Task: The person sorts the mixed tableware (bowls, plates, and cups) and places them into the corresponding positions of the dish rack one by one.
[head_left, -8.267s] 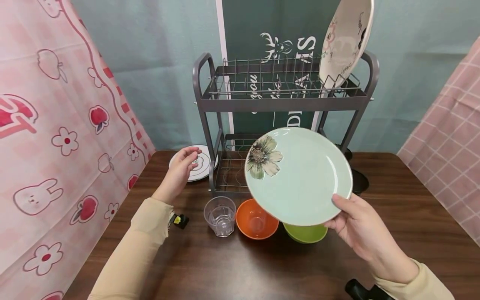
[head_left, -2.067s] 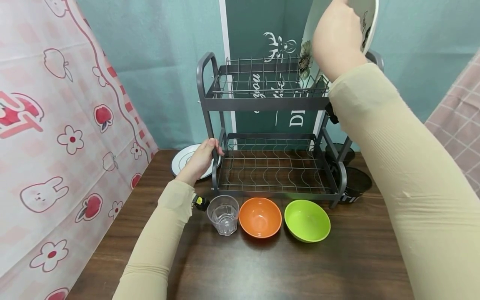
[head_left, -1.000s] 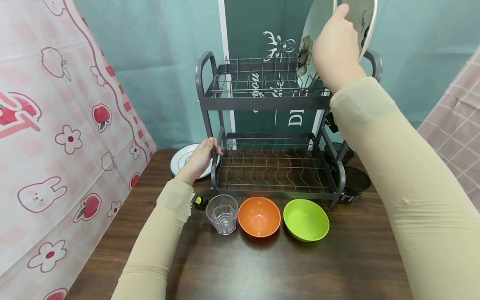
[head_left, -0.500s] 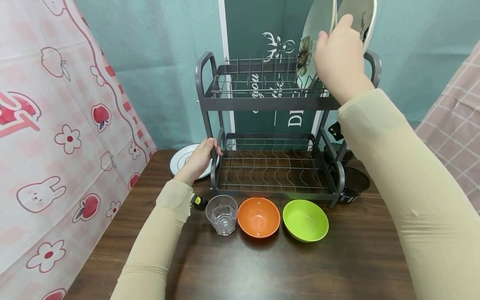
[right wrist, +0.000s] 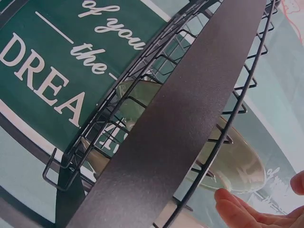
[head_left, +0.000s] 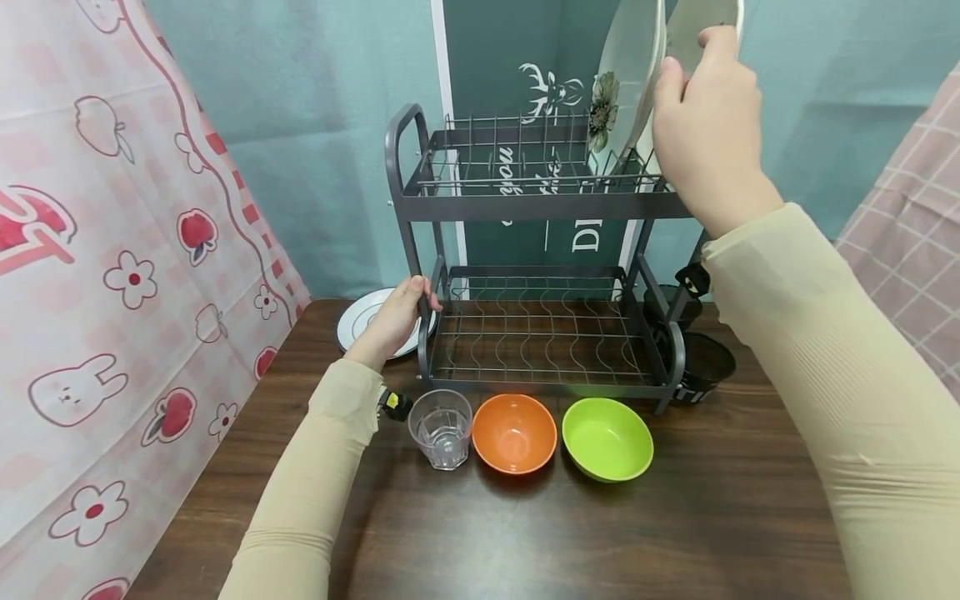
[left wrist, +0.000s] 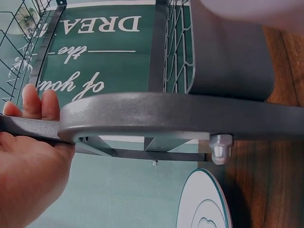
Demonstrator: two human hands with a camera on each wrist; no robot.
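Since the earliest frame, the flower plate (head_left: 632, 83) has gone from the right hand (head_left: 708, 133), out over the bowls, to the upper tier of the rack; over the last half second that hand has drawn slightly down and to the right. From my remote station I log the rest by size.

Bench (head_left: 495, 542): dark wood grain, carrying the rack and loose ware.

Rack (head_left: 543, 208): dark grey, two tiers, wire slots.

Plates: I see the flower plate on edge near the right end of the upper tier, just left of a second plate (head_left: 686, 33), also on edge. I cannot tell whether the two touch. A white plate (head_left: 360, 315) lies flat on the bench by the rack's left end.

Hands: well apart. Right, thumb and fingers spread with nothing between them, beside the plates; contact unclear to me. Left hand (head_left: 393, 321) grips the rack's left upright, confirmed on my left wrist feed.

Bowls: orange bowl (head_left: 514, 437) and lime bowl (head_left: 607, 440), side by side in front of the rack.

Smallest: clear glass (head_left: 442, 433), upright just left of the orange bowl.
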